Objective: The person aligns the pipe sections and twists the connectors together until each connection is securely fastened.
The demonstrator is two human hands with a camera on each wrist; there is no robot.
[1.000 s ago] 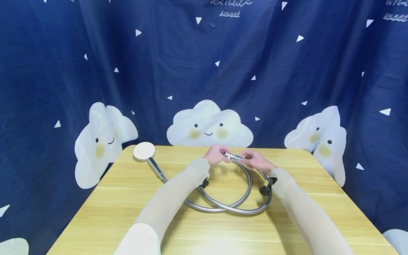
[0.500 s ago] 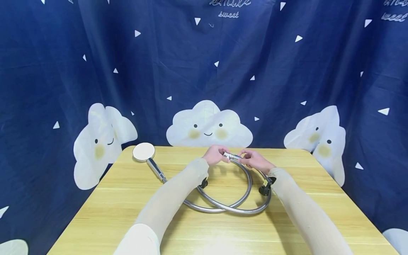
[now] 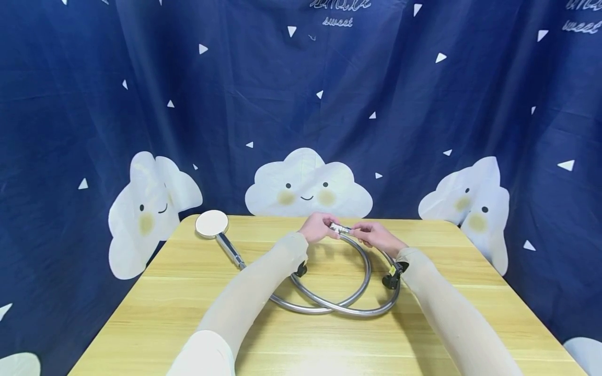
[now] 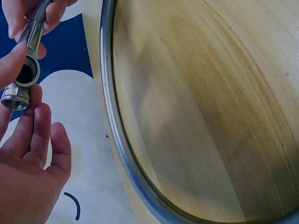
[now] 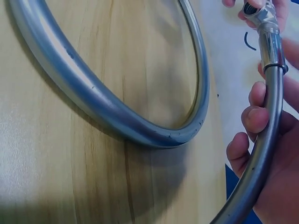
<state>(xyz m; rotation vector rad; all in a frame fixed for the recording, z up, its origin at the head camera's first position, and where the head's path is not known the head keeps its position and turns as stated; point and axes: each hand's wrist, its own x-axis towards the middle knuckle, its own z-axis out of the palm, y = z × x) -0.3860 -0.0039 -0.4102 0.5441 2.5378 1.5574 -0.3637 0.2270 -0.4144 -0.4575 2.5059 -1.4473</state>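
Observation:
My left hand [image 3: 319,227] pinches a small chrome tee fitting [image 4: 22,88], whose threaded openings face the left wrist camera. Joined in line with it is the chrome hose connector [image 5: 271,46]. My right hand [image 3: 377,238] holds the hose's end around that connector, its other fingers curled along the metal shower hose [image 5: 275,93]. Both hands are above the far part of the table. From there the hose loops down over the wood and crosses itself. At the far left lies a shower head [image 3: 212,224] with a white round face and a chrome handle [image 3: 230,250]; my left forearm hides part of the hose.
The wooden table [image 3: 155,313] has its far edge just beyond my hands. A dark blue curtain [image 3: 226,104] with white clouds hangs close behind and at both sides. Hose coils lie between and under my forearms, near the black wrist cameras [image 3: 390,281].
My right fingers have shifted on the connector: the raised index finger has come down and lies straighter along it. The left hand, hose loops and shower head stay where they were.

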